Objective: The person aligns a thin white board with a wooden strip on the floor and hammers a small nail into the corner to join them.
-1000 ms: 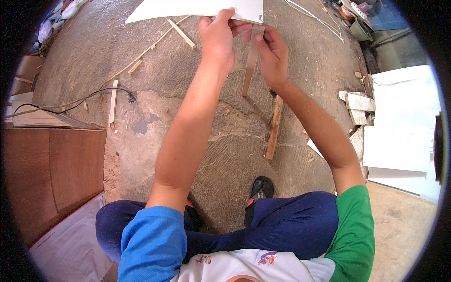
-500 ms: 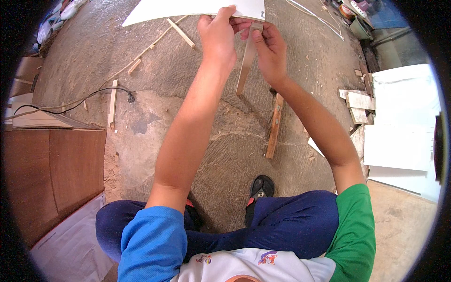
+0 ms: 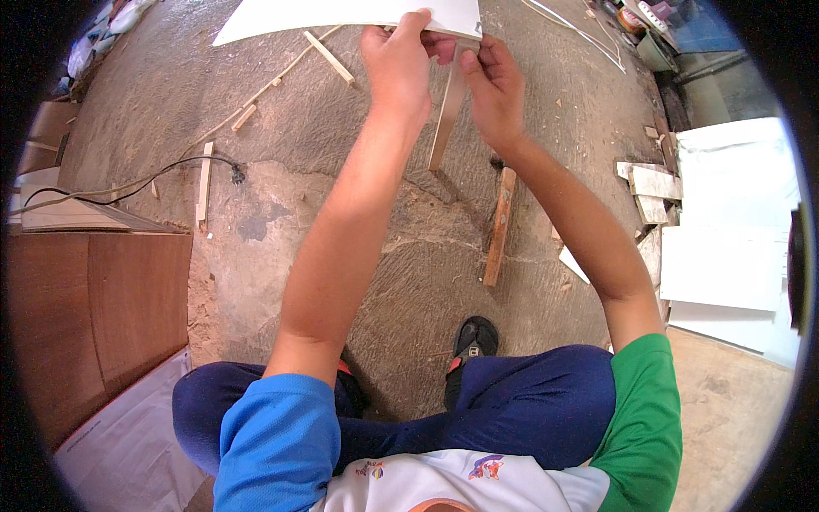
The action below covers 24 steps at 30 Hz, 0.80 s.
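A white board point(image 3: 341, 15) spans the top of the view, its upper part cut off. My left hand point(image 3: 401, 68) grips its near edge, thumb on top and fingers underneath. At the board's right corner a narrow wooden strip point(image 3: 447, 115) hangs down like a leg, its top end against the underside. My right hand point(image 3: 496, 90) is closed around the top of this strip, thumb on its near face. A hammer with a wooden handle point(image 3: 500, 226) lies on the floor below my right forearm, its dark head partly hidden by it.
On the concrete floor to the left lie thin wood strips point(image 3: 205, 186) and a black cable with a plug point(image 3: 237, 175). A brown wooden panel box point(image 3: 102, 299) stands at the left. Wood offcuts point(image 3: 653, 183) and white sheets point(image 3: 725, 222) are at the right.
The white board and both hands have shifted very slightly. My grip on the board and the strip is the same.
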Each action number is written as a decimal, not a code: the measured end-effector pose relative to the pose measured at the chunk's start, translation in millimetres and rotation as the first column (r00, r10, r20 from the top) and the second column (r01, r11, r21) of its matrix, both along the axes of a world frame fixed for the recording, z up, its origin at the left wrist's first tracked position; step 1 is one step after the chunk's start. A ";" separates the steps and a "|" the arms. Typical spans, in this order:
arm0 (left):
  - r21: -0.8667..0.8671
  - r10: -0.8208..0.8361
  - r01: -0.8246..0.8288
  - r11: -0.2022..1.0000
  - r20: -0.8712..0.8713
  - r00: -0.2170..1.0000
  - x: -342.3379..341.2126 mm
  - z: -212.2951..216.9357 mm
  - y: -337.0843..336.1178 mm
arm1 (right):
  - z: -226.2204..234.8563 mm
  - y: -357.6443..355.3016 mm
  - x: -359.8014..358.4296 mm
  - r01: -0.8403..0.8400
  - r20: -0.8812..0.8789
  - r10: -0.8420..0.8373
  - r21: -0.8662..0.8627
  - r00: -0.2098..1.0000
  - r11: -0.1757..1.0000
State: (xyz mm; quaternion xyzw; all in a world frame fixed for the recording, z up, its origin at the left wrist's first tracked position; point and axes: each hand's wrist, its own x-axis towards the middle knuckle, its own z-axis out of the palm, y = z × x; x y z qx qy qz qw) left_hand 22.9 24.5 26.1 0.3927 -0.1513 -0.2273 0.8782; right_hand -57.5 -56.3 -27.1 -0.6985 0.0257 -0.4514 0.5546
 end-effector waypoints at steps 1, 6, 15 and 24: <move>0.010 0.023 -0.023 1.000 -0.006 1.000 -2.4 3.1 0.6 | -0.3 -0.5 -0.2 0.006 -0.006 -0.006 0.000 1.000 1.000; 0.010 0.054 -0.054 0.998 -0.006 0.999 -0.7 1.4 0.5 | -2.2 0.3 2.5 0.015 -0.029 -0.014 0.021 0.999 1.000; 0.030 0.036 -0.036 0.999 0.006 0.999 2.5 -2.7 -0.9 | -0.7 -0.6 0.1 0.042 -0.049 -0.041 0.006 0.998 0.999; 0.036 0.015 -0.014 0.999 -0.016 1.000 -2.4 -1.5 2.4 | 3.5 2.2 0.1 0.068 -0.030 -0.067 0.029 0.997 0.997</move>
